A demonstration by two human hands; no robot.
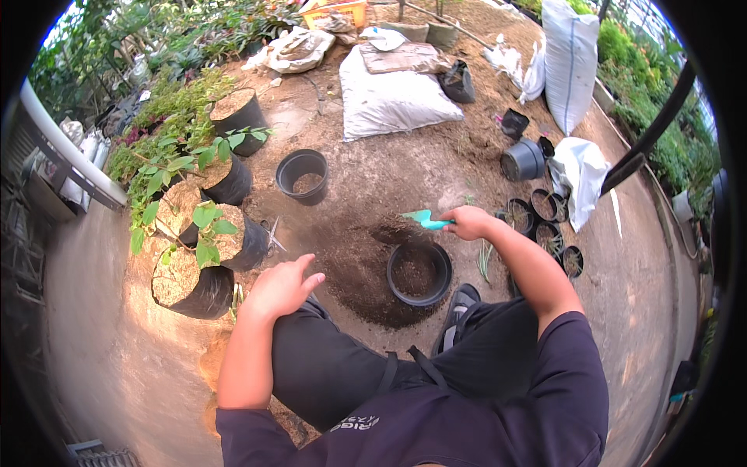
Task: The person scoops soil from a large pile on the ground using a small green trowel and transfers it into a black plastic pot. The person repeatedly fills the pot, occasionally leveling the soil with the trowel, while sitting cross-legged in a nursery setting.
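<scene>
My right hand [468, 223] grips the handle of a turquoise garden trowel [425, 219]. Its blade is over loose soil [356, 245], just beyond the far rim of a round black plastic pot [419, 295]. Dark soil lies inside this pot, and more is spread on the ground around it. My left hand [284, 284] rests on my left knee, holding nothing, with the index finger and thumb apart. Close to it, a pair of scissors [272, 235] lies against a black grow bag [254, 240].
Several filled grow bags [195, 295] with leafy plants stand at left. Another black pot [302, 175] sits ahead. Small potted seedlings [545, 205] and a tipped grey pot [521, 160] are at right. A white sack [394, 96] lies farther off; a tall sack [571, 64] stands beyond.
</scene>
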